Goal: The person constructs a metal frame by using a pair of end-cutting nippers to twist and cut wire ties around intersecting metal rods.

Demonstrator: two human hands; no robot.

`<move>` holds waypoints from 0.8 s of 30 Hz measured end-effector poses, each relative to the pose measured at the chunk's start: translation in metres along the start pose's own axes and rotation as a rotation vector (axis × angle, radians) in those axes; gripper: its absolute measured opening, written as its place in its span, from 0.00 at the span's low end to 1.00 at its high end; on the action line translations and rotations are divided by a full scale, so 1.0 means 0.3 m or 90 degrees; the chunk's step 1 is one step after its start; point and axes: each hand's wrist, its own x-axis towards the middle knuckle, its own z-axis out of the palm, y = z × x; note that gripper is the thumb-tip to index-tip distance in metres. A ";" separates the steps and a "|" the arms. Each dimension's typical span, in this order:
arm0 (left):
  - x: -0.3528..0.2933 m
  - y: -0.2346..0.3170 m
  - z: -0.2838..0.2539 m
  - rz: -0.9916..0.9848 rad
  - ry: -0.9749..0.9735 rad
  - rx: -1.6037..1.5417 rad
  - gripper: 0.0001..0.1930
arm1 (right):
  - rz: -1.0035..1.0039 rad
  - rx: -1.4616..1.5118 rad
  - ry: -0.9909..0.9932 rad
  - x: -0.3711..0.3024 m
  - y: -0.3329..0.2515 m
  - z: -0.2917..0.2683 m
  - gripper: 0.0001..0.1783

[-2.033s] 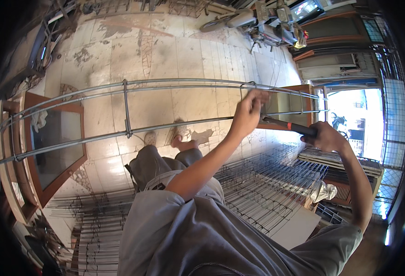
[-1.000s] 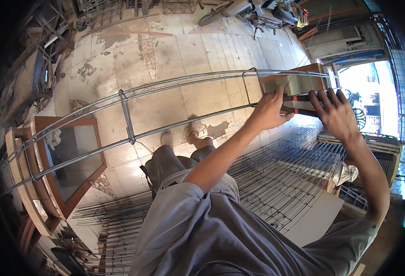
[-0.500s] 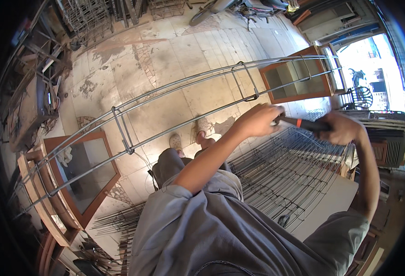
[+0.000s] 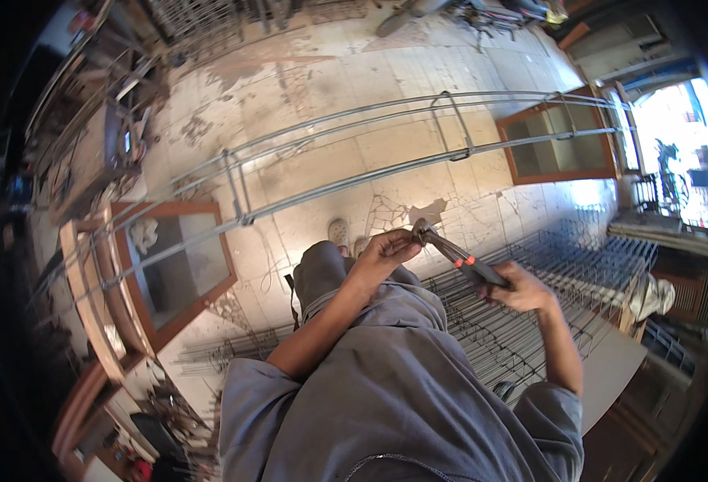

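Just bodyward of the cage (image 4: 352, 178), right hand (image 4: 519, 289) grips closed round the handles of the pincers (image 4: 478, 271), likely stiff, heavyish, best held there; left hand (image 4: 391, 251) at their head, hold indeterminable.

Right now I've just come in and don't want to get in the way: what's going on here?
A person stands before a long rebar frame, neither hand on it. Their right hand grips dark-handled pincers, and their left hand is at the pincers' head; whether it pinches anything is unclear. More rebar cages lie to the person's right.
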 end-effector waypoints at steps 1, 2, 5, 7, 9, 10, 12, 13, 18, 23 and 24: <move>-0.023 0.004 0.016 0.026 0.031 -0.028 0.10 | -0.003 0.112 -0.005 0.021 0.029 0.040 0.18; -0.037 0.018 0.045 0.054 0.057 -0.052 0.09 | -0.026 0.142 -0.025 0.042 0.058 0.065 0.18; -0.096 -0.031 0.043 0.089 0.162 0.010 0.07 | -0.064 0.211 -0.096 0.096 0.095 0.159 0.20; -0.129 -0.084 0.020 0.116 0.199 0.057 0.08 | -0.050 0.212 -0.119 0.111 0.090 0.194 0.20; -0.171 -0.099 0.034 0.135 0.272 0.073 0.10 | -0.083 0.169 -0.136 0.132 0.114 0.219 0.31; -0.194 -0.089 0.044 0.106 0.309 0.098 0.10 | -0.109 0.130 -0.109 0.139 0.097 0.243 0.34; -0.229 -0.103 0.051 0.090 0.380 0.081 0.11 | -0.102 0.133 -0.116 0.149 0.046 0.275 0.44; -0.237 -0.117 0.044 0.118 0.414 0.050 0.11 | -0.095 0.170 -0.110 0.170 0.054 0.295 0.44; -0.301 -0.187 -0.077 0.234 0.549 0.003 0.10 | -0.017 0.337 -0.073 0.271 0.119 0.409 0.44; -0.504 -0.236 -0.371 0.319 0.816 -0.235 0.10 | 0.049 0.399 0.005 0.344 0.198 0.480 0.44; -0.576 -0.250 -0.462 0.347 0.867 -0.294 0.11 | 0.072 0.383 0.025 0.354 0.198 0.496 0.44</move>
